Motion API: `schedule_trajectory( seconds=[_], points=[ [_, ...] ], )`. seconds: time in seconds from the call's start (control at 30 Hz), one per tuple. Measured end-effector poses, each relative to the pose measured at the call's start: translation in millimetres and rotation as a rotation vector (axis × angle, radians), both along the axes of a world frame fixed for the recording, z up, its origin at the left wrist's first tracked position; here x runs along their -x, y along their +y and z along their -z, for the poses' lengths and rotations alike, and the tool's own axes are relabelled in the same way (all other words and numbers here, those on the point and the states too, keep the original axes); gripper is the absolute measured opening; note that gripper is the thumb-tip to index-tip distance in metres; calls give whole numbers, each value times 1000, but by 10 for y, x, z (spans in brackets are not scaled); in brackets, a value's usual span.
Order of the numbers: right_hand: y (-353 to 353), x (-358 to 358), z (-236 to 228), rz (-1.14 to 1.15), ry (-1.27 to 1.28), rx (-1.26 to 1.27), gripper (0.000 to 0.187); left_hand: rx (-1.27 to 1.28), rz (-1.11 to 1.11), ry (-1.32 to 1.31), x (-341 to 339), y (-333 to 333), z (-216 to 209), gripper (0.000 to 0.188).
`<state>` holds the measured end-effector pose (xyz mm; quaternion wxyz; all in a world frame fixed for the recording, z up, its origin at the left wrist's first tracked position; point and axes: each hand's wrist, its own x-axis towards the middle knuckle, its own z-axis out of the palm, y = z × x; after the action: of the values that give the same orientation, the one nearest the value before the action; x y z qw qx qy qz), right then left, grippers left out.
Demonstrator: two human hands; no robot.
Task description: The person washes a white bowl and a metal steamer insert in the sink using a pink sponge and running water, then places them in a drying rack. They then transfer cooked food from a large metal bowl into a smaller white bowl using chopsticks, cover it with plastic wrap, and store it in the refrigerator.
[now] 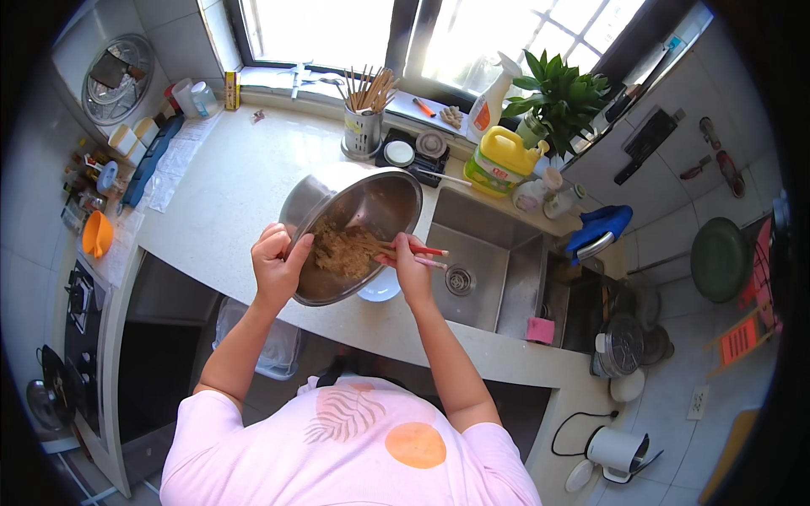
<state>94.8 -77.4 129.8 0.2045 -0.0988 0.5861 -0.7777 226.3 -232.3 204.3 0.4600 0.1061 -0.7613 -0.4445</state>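
A steel mixing bowl (390, 201) is held tilted above the counter, its opening turned toward me and to the right. My left hand (279, 263) is closed on the bowl's left rim, thumb over the edge. Inside lies a shaggy brown, shredded-looking food (342, 253); its kind I cannot tell. My right hand (413, 271) is closed around a pair of chopsticks (435, 252) with red and pink ends, and their tips reach into the food. Below the bowl's lower right edge shows part of a white dish (381, 287), mostly hidden by the bowl.
Right of the bowl is a steel sink (472, 244), with a pink sponge (540, 330) at its front edge. A yellow jug (498, 162), a spray bottle (492, 99), a potted plant (557, 93) and a chopstick holder (364, 131) stand along the back. A white kettle (616, 447) is at right.
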Motion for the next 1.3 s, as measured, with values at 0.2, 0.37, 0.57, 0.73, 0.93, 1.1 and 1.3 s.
schedule_trajectory(
  seconds=[0.2,0.37,0.57,0.73,0.93,1.1,1.3],
  points=[
    [156,-19,17,10,-54,-62,24,106,-33,21,51,-22,146,46],
    [396,-33,135,27,-49,-91,23,111,-24,24,100,36,163,45],
    [574,80,197,114,-111,152,20,183,24,15,137,16,99,45],
    [583,238,430,137,-300,249,20,171,24,29,194,61,95,45],
    [737,335,724,88,-632,305,18,179,26,33,207,146,160,45],
    [679,319,654,13,-575,237,20,245,21,37,229,221,178,44],
    [649,144,419,-3,-326,9,22,295,-68,36,253,257,218,44]
  ],
)
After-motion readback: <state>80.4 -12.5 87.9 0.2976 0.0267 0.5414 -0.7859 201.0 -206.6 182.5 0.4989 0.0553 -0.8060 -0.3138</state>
